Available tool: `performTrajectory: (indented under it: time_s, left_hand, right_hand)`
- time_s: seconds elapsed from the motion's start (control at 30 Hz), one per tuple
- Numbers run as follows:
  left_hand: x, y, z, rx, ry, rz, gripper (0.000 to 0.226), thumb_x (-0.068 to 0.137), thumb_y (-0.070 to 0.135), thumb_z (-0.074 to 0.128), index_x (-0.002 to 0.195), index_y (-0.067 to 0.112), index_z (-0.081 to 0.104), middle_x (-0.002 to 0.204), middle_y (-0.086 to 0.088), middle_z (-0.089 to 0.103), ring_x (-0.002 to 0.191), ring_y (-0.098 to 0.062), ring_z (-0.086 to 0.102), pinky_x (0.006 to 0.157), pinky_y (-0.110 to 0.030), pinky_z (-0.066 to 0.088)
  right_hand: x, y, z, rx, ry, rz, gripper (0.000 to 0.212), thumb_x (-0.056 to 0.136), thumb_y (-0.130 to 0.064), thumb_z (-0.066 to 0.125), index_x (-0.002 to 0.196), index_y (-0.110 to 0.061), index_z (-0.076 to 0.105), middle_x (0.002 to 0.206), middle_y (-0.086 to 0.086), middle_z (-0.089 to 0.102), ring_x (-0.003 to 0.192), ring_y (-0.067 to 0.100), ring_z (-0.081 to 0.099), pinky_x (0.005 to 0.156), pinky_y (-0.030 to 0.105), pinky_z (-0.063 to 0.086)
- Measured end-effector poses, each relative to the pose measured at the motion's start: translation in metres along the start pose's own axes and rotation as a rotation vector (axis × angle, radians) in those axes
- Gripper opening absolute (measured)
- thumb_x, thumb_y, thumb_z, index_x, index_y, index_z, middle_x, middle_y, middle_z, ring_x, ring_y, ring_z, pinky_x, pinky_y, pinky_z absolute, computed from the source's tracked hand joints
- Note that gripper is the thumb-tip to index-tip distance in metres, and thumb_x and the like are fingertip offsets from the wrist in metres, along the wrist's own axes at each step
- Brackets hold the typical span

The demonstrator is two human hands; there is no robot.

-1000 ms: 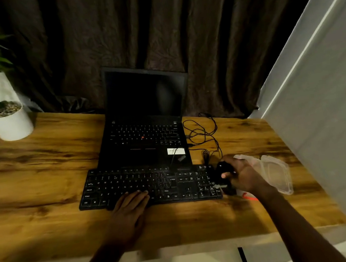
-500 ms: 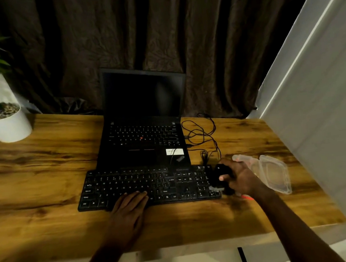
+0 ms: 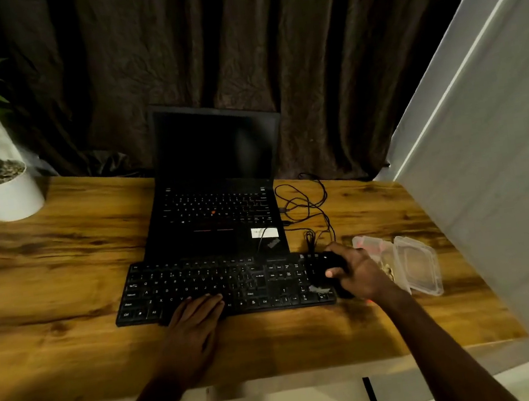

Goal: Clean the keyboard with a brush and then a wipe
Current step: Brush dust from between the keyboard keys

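Keyboard: the black keyboard point(image 3: 200, 286) is lying on the desk point(image 3: 62, 260), directly in front of the open laptop point(image 3: 217, 213).
Left hand: the left hand point(image 3: 192, 324) is resting on the keyboard's near edge, fingers point(image 3: 203, 304) straight and relaxed, holding nothing.
Right hand: the right hand point(image 3: 363, 274) is curling its fingers round a dark object point(image 3: 332, 263) at the keyboard's right end (possibly a mouse or the brush; too dim to tell).
Container: a clear plastic container point(image 3: 416, 264) is sitting just right of the keyboard, lid open.
Cable: a black cable point(image 3: 307, 201) is lying looped behind the keyboard's right end.
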State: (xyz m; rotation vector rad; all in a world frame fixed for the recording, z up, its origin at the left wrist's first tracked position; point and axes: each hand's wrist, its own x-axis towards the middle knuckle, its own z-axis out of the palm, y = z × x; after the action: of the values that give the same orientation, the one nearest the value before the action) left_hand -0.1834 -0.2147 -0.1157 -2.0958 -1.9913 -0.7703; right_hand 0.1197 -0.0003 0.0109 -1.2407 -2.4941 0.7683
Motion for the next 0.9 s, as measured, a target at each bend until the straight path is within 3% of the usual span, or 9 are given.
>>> performTrajectory:
  time_s: [0.07,0.17,0.23,0.33,0.4,0.53,0.63,0.73,0.9]
  left_hand:
    - [0.000,0.000,-0.001,0.009,0.000,-0.001,0.046,0.093,0.029,0.042,0.130,0.014,0.064,0.136,-0.002,0.061,0.127,-0.018,0.049,0.116,-0.038,0.022]
    - [-0.002,-0.001,0.000,0.001,-0.012,-0.010,0.047,0.101,0.032,0.033,0.130,0.014,0.064,0.137,-0.002,0.060,0.128,-0.018,0.049,0.117,-0.037,0.018]
    - [-0.002,-0.003,0.002,0.003,-0.032,-0.006,0.053,0.105,0.036,0.023,0.131,0.014,0.063,0.138,-0.002,0.060,0.128,-0.019,0.048,0.119,-0.036,0.015]
    - [-0.003,-0.006,0.003,0.010,-0.049,-0.005,0.049,0.102,0.035,0.029,0.132,0.014,0.061,0.139,-0.002,0.059,0.129,-0.020,0.048,0.119,-0.038,0.015]
    - [-0.004,-0.005,0.004,0.006,-0.053,-0.011,0.052,0.104,0.038,0.023,0.133,0.015,0.061,0.139,-0.002,0.058,0.129,-0.021,0.048,0.117,-0.040,0.020]
    - [-0.001,-0.003,0.002,0.010,-0.040,-0.011,0.045,0.098,0.031,0.038,0.131,0.013,0.063,0.137,-0.003,0.060,0.127,-0.020,0.050,0.117,-0.039,0.019]
    - [-0.002,-0.002,0.002,0.008,-0.048,-0.012,0.057,0.106,0.036,0.018,0.131,0.013,0.063,0.137,-0.003,0.060,0.128,-0.020,0.048,0.118,-0.037,0.016]
    - [-0.002,-0.002,0.000,0.001,-0.047,-0.014,0.062,0.106,0.038,0.012,0.131,0.013,0.063,0.138,-0.003,0.060,0.128,-0.020,0.049,0.118,-0.037,0.016]
    - [-0.001,-0.002,0.001,0.003,-0.014,0.003,0.046,0.101,0.030,0.033,0.129,0.012,0.065,0.137,-0.003,0.061,0.127,-0.020,0.050,0.118,-0.037,0.017]
  right_hand:
    - [-0.001,0.010,-0.006,-0.066,0.013,0.017,0.037,0.087,-0.012,0.068,0.110,-0.036,0.054,0.100,0.003,0.065,0.092,0.022,0.065,0.066,0.016,0.051]
    - [-0.001,0.001,0.001,-0.052,0.029,0.027,0.036,0.088,-0.009,0.067,0.119,-0.025,0.057,0.103,0.000,0.062,0.096,0.018,0.061,0.068,0.015,0.049]
    - [0.002,-0.013,0.015,0.017,0.016,0.005,0.038,0.089,-0.013,0.067,0.121,-0.029,0.055,0.108,0.001,0.063,0.097,0.018,0.062,0.071,0.027,0.059]
    - [0.005,-0.025,0.029,0.074,-0.018,-0.034,0.034,0.089,-0.022,0.067,0.118,-0.035,0.055,0.112,0.005,0.063,0.101,0.020,0.063,0.075,0.039,0.062]
    - [0.006,-0.026,0.026,0.071,-0.014,-0.027,0.033,0.089,-0.025,0.066,0.117,-0.037,0.055,0.113,0.005,0.062,0.100,0.020,0.063,0.072,0.037,0.062]
    - [-0.003,0.001,0.002,-0.010,0.005,0.047,0.043,0.087,-0.008,0.066,0.110,-0.041,0.053,0.106,0.003,0.063,0.095,0.018,0.064,0.065,0.024,0.058]
    - [-0.007,0.021,-0.005,-0.106,0.021,0.069,0.048,0.080,-0.019,0.065,0.113,-0.050,0.049,0.107,0.003,0.064,0.098,0.023,0.063,0.077,0.040,0.060]
    - [-0.007,0.012,0.012,-0.042,-0.001,0.070,0.052,0.082,-0.025,0.066,0.121,-0.052,0.046,0.113,0.006,0.060,0.102,0.021,0.061,0.082,0.043,0.060]
    - [-0.009,-0.011,0.014,0.077,-0.001,0.009,0.039,0.086,-0.022,0.067,0.115,-0.044,0.053,0.111,0.004,0.062,0.103,0.024,0.062,0.078,0.041,0.061]
